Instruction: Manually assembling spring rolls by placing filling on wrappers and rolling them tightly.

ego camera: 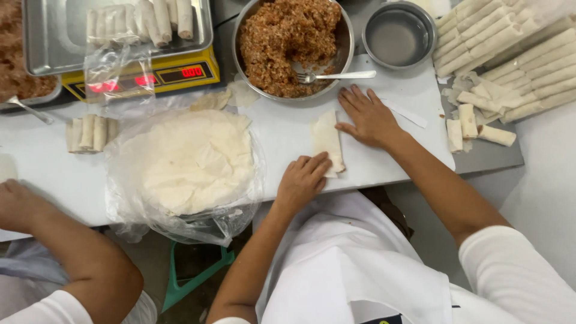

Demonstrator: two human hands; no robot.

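Note:
A thin pale wrapper (pixel 326 139), partly folded into a roll, lies on the white board (pixel 396 156). My left hand (pixel 303 179) presses its near end with curled fingers. My right hand (pixel 367 117) rests flat beside its far end, fingers spread and touching the edge. A metal bowl of brown minced filling (pixel 288 36) with a fork (pixel 336 76) in it stands just beyond my hands.
A stack of round wrappers (pixel 192 159) lies on clear plastic at left. Finished rolls (pixel 510 54) pile at right, a few more (pixel 90 133) at left. A yellow scale (pixel 150 75) carries a tray. A small water bowl (pixel 398 34) stands behind. Another person's arm (pixel 66 246) reaches in lower left.

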